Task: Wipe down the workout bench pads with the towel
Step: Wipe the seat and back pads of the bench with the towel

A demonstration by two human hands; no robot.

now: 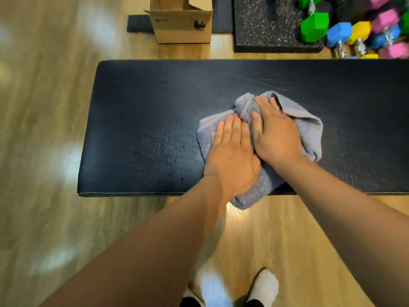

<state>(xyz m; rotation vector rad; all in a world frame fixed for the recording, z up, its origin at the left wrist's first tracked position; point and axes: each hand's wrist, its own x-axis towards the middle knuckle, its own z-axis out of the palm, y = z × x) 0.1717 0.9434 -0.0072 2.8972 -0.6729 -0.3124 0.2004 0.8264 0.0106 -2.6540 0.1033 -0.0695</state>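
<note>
Towel [309,127], grey and bunched, lies on the black bench pad [143,129].

Warm, fairly bright indoor light. Pale glare patches on the wooden floor [55,165] at nine o'clock, smeared by motion blur; dumbbells [314,25] at one o'clock blurred too. The black desk [143,129] carries a soft sheen.

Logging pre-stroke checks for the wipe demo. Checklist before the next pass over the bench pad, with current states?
1. Both hands on towel: ok; left hand and right hand press it.
2. Towel spread flat: not ok; bunched, one end hangs over the near edge of the bench pad.
3. Pad left of towel dry: not ok; droplets show.
4. Pad's right end wiped: cannot tell; out of frame.
</note>
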